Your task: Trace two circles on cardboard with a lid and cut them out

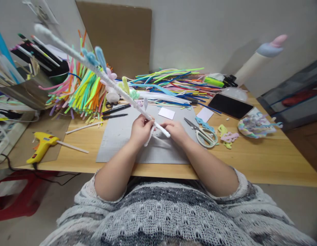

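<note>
A long white fuzzy wrapped stem slants from the upper left down to the middle of the mat. Small fuzzy shapes sit along it: a blue one, a pink one and a yellow-green one. My left hand pinches the stem near its lower end. Below those fingers hangs a loose pale pipe cleaner. Beside the stem's lower tip is my right hand, fingers curled closed; the stem partly hides what they hold. Underneath lies a grey mat.
Scissors lie right of the mat, near yellow and pink pipe-cleaner pieces, a phone and a pastel braided bowl-like piece. Bundled pipe cleaners stand at the back left. A yellow glue gun rests on the left.
</note>
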Demonstrator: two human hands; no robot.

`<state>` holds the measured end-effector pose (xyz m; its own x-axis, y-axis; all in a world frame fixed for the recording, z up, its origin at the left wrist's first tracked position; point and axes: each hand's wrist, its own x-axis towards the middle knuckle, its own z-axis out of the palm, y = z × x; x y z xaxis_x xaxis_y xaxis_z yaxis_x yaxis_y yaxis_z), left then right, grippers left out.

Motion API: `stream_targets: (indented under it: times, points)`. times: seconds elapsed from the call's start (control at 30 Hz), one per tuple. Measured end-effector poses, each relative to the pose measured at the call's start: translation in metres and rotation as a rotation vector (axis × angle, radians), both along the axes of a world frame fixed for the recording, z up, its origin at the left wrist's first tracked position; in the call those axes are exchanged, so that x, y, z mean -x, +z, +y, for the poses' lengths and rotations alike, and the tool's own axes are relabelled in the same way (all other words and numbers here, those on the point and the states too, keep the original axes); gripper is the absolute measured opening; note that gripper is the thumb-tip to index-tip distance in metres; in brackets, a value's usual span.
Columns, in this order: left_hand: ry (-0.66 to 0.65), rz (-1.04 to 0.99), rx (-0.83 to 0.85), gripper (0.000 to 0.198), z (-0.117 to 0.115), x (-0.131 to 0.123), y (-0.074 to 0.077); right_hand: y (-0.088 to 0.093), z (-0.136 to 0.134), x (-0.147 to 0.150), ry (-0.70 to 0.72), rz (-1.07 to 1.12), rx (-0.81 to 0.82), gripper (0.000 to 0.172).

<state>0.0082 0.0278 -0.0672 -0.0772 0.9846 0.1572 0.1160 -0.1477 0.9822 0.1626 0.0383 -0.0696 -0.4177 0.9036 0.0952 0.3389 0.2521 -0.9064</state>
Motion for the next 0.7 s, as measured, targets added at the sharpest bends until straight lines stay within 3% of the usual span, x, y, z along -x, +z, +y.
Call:
stream_targets:
  times: [0.1,0.27,0.37,0.47,0.7]
  points:
    - [-0.083,0.031,0.062,0.006,-0.003,-0.003,0.005,0.009,0.008,-0.007,-0.032,0.102,0.073,0.033]
    - [-0.159,0.16,0.093,0.013,-0.008,-0.009,0.02,0.016,0.005,-0.006,0.229,0.4,0.236,0.043]
    - [-0.189,0.243,0.114,0.011,-0.008,-0.01,0.026,0.012,0.002,-0.008,0.257,0.466,0.272,0.044]
    - [-0.218,0.314,0.146,0.012,-0.006,-0.01,0.025,0.006,0.003,-0.012,0.213,0.491,0.296,0.044]
    - [-0.311,0.511,0.06,0.016,-0.004,-0.018,0.025,-0.001,0.005,-0.016,0.121,0.262,0.098,0.026]
